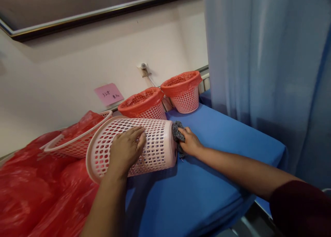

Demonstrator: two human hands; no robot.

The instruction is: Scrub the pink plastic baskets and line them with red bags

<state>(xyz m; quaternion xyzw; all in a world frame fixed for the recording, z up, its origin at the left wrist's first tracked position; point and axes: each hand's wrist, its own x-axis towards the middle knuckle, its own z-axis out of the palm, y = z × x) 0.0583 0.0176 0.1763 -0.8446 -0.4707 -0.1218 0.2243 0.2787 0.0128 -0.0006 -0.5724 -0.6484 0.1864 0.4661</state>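
– what's in the right hand [190, 141]?
– a bunched dark grey cloth [177, 131], pinched in its fingers against the base of a pink perforated wastebasket [152, 166], at nine o'clock from that hand.
– and the left hand [126, 147]?
– laid over the basket's wall, palm down, not clenched; i can't tell if a fingertip hooks a hole. the basket lies on its side right beneath it, rim at nine o'clock, base at three.
– how would it handle?
– light, i'd judge: thin, springy plastic, smooth, apt to roll. the rim looks the stiffest hold.
– further out?
– a blue cover [219, 126] underneath, red plastic bags [62, 192] at eight o'clock, two red-lined wastebaskets [156, 111] between one and two.
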